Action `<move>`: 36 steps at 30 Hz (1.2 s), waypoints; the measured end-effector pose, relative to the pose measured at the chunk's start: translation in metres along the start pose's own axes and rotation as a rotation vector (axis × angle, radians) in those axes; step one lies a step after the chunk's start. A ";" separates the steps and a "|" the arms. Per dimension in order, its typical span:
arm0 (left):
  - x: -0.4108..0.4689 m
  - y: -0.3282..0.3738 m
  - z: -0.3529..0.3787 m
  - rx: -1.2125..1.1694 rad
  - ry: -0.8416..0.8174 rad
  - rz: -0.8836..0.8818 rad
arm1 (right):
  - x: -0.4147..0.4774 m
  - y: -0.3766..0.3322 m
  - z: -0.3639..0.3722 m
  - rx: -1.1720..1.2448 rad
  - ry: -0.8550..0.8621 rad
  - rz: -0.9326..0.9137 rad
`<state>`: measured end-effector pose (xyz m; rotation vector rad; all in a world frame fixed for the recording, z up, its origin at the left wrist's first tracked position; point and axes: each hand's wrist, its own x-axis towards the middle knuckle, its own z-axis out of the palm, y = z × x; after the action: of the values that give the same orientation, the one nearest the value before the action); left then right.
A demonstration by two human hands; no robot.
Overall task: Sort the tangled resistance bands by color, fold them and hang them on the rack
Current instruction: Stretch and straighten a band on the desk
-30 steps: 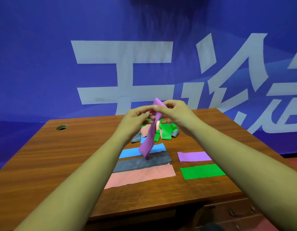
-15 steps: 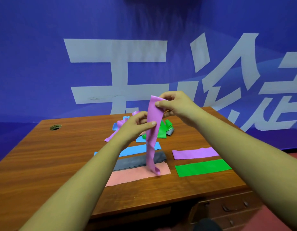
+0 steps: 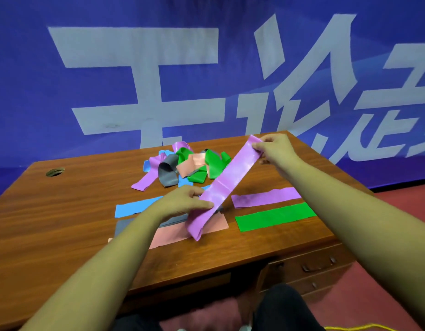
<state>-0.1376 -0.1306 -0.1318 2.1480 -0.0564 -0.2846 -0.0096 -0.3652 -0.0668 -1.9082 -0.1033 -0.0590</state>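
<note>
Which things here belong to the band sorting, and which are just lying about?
Job: held purple band, left hand, right hand, tangled pile, blue strip, grey strip, pink strip, purple strip, green strip.
Lying about: cable hole, drawers, banner.

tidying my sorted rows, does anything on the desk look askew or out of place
The long purple rubber band held between left hand and right hand hangs over the flat pink band, not its own colour row. Behind, the tangled heap of mixed bands is unsorted, one purple strip trailing out leftward.
</note>
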 end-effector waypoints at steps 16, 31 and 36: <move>0.078 -0.005 0.048 -0.113 0.358 -0.131 | 0.032 0.129 -0.093 -0.078 0.213 0.206; 0.134 0.000 0.098 0.316 0.373 -0.085 | 0.056 0.190 -0.115 -0.525 0.172 0.128; 0.136 -0.001 0.105 0.334 0.448 -0.019 | 0.060 0.204 -0.113 -0.505 0.218 0.126</move>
<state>-0.0288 -0.2361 -0.2140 2.4957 0.1870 0.2156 0.0719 -0.5363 -0.2149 -2.3919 0.1982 -0.2244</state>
